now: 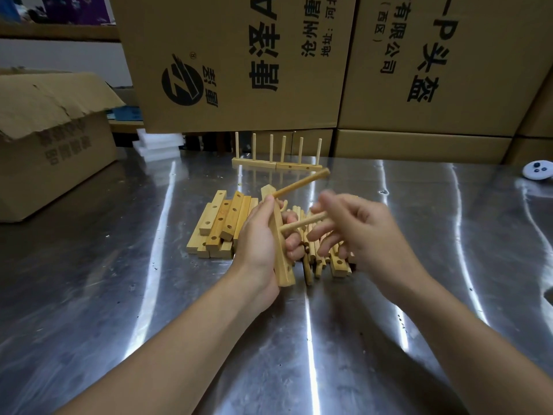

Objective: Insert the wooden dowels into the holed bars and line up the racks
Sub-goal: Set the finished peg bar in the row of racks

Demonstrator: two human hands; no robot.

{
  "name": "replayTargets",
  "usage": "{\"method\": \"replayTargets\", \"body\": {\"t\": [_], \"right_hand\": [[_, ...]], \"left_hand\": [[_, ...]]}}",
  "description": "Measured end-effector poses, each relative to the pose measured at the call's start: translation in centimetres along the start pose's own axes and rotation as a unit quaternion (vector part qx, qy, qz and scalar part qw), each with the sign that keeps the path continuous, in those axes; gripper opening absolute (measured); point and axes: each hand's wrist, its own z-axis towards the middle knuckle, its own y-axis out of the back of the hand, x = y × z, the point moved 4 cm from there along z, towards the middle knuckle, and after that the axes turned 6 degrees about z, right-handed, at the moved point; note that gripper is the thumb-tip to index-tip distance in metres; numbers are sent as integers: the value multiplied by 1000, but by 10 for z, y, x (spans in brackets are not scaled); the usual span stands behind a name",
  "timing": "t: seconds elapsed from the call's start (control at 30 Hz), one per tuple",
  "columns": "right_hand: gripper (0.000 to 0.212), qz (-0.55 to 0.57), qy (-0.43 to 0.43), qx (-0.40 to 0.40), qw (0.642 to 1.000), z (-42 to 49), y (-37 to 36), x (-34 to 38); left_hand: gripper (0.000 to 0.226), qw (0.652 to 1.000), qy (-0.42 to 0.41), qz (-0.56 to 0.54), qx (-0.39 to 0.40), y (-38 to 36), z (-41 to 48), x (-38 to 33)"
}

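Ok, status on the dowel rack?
Left grip holds pale wooden holed bar, one round dowel seated. Right grip pinching second dowel at bar's middle. Nothing blocking.

The left hand (260, 235) grips a bar (284, 277) bearing two dowels (302, 182). The blurred right hand (368, 232) meets the lower one.

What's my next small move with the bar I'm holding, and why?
Probably seat the middle dowel firmly with your right hand: your left hand grips the bar, the far dowel already stands in its hole, and a near hole is empty.
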Motion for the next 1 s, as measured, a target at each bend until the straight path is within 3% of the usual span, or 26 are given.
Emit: {"method": "replayTargets", "body": {"t": [0.07,0.1,0.17,0.27,0.4,0.47,0.53,1.0], "right_hand": [[57,-3,-18,-46,999,3,13,3],[54,-31,-7,-69,997,4,20,6],[31,-164,46,-91,981,3,32,7],[9,-375,71,-33,924,4,29,-2],[46,-491,16,90,866,3,19,-19],[62,-512,5,113,851,2,16,-22],[64,-521,7,120,845,0,14,-25],[34,-496,63,71,863,1,14,-16]], "left_hand": [[31,996,47,-74,-2,2,1,1],[31,992,66,-106,-2,3,1,0],[28,984,88,-154,4,6,1,-4],[30,975,103,-196,12,8,1,-10],[37,968,109,-225,14,11,4,-13],[39,967,108,-231,15,13,5,-14],[41,966,110,-233,14,14,6,-14],[31,968,113,-226,-5,18,10,-11]]}}
